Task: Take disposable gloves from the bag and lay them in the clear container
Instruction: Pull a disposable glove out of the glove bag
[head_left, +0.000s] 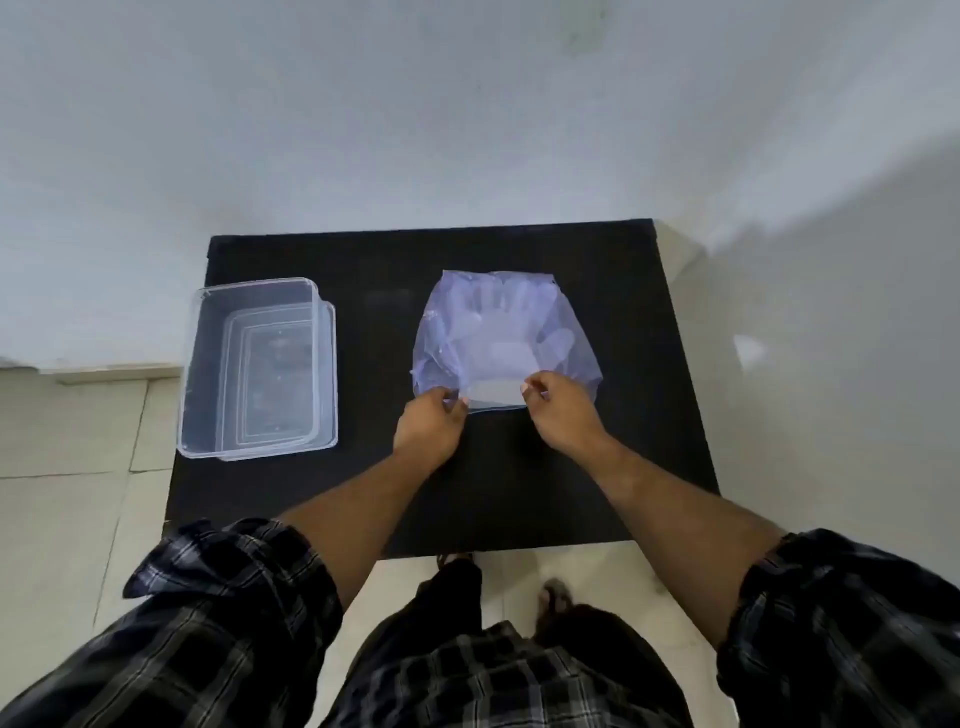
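Observation:
A translucent bluish bag lies flat on the black table, right of centre. Thin disposable gloves show through it, fingers pointing away from me. My left hand pinches the bag's near edge at its left corner. My right hand pinches the same edge further right. Between the two hands the bag's mouth is stretched. The clear container stands at the table's left side, overhanging the left edge a little; it holds nothing that I can make out.
The table stands against a pale wall with tiled floor to the left and in front. Bare black surface lies between the container and the bag and along the near edge. My feet show below the front edge.

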